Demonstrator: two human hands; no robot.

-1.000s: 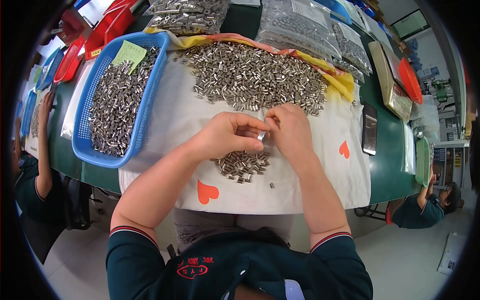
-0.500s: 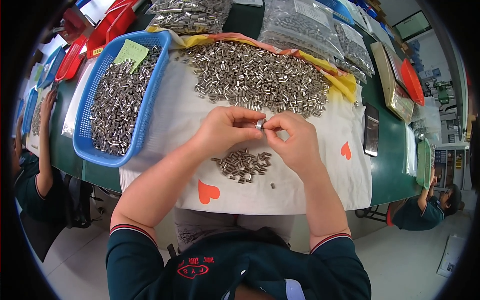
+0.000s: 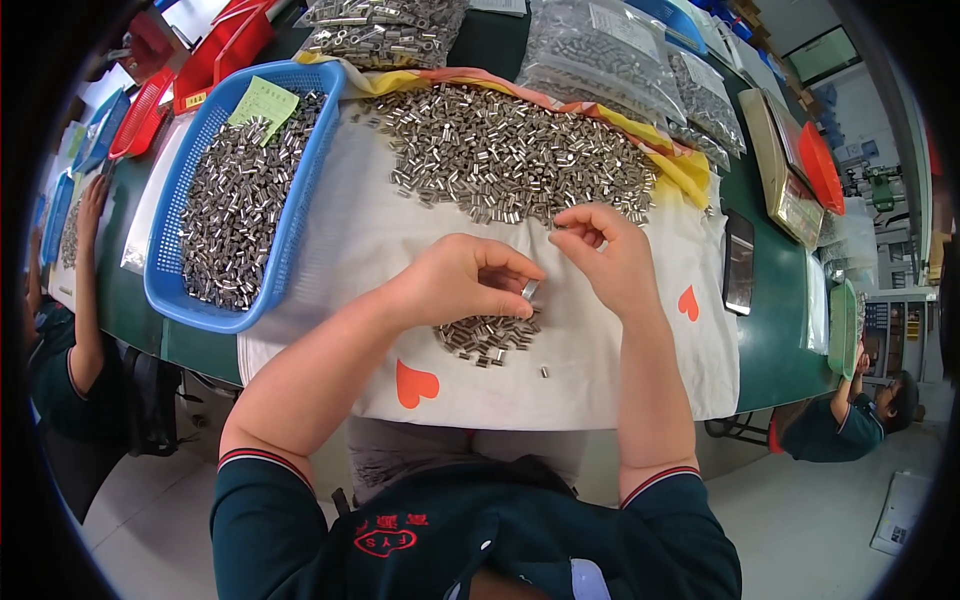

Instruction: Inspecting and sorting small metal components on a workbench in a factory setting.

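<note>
My left hand [image 3: 455, 280] pinches a short silvery metal ring [image 3: 529, 289] between thumb and fingertips, just above a small heap of metal sleeves [image 3: 485, 340] on the white cloth. Farther right, my right hand [image 3: 612, 258] is at the near edge of a large pile of metal sleeves [image 3: 510, 150]. Its thumb and index finger are pressed together on what looks like a small metal sleeve [image 3: 554, 228], mostly covered by the fingertips. One loose sleeve [image 3: 544, 372] lies apart, right of the small heap.
A blue basket [image 3: 160, 255] full of sleeves with a green note stands at left. Clear bags of metal parts [image 3: 590, 50] lie behind the pile. A phone [image 3: 739, 262] rests on the green table at right. Other people [image 3: 840, 425] sit on both sides.
My hands have separated. The left came nearer with the metal ring, over the small heap; the right moved away to the right, up to the large pile's edge.
</note>
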